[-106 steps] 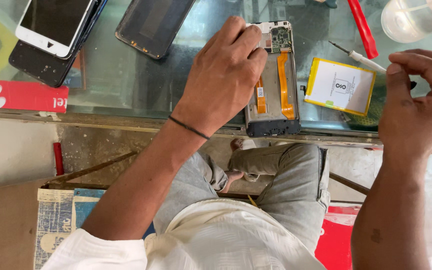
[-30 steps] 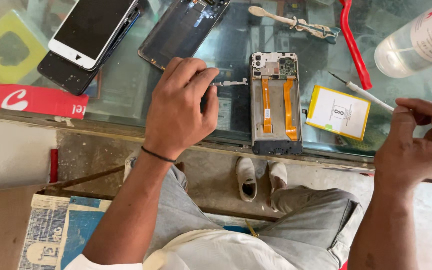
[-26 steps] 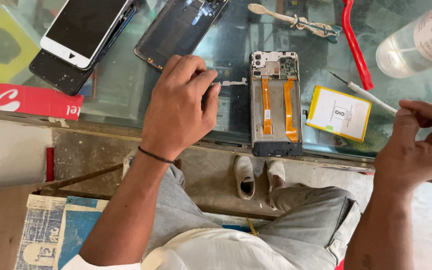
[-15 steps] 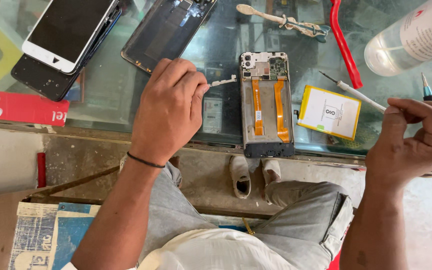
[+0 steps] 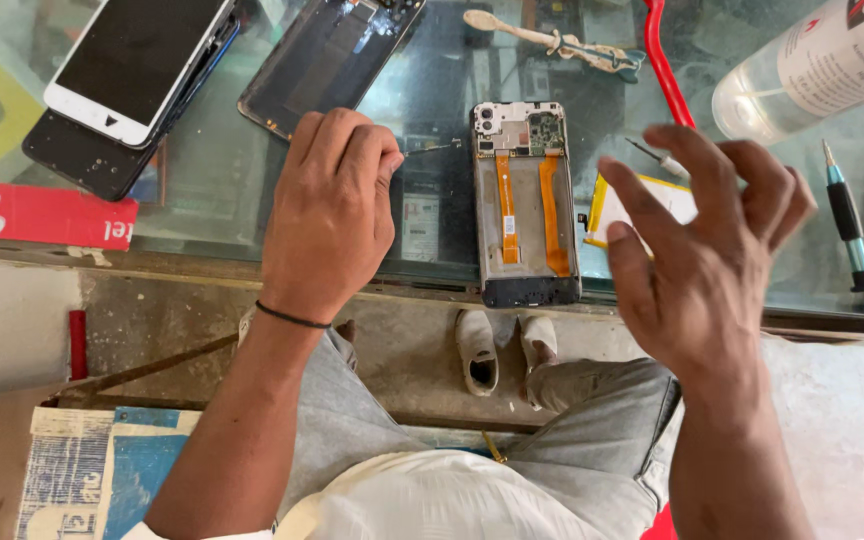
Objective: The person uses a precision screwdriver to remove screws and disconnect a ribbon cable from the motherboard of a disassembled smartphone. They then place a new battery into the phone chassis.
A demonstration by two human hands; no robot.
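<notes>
Head cam looking down at a glass counter (image 5: pixel 202 215), so going left to right: a red strip-shaped label (image 5: pixel 42 215) with white lettering sits on the near edge at the far left, and behind it a white-framed phone (image 5: pixel 137 62) is stacked on a dark phone (image 5: pixel 87 160). Next over is a dark phone back cover (image 5: pixel 327 60) lying at an angle. The left hand (image 5: pixel 332 210) rests on the glass with its fingers curled in tight around a thin metal tool (image 5: pixel 432 148), maybe tweezers, hard to tell since only the tip pokes out toward the opened phone (image 5: pixel 525 200). That phone lies flat just right of the hand, back off, two orange ribbon cables running down it. Past it the right hand (image 5: pixel 702 260) hovers above the counter, fingers spread wide and holding nothing, and it blocks most of a flat white-and-yellow battery (image 5: pixel 642 200). A red-handled tool (image 5: pixel 667 60) lies behind that. Far right there's a clear plastic bottle (image 5: pixel 812 75) on its side, clear liquid inside, white label with red print, then a teal-handled screwdriver (image 5: pixel 847 215)
</notes>
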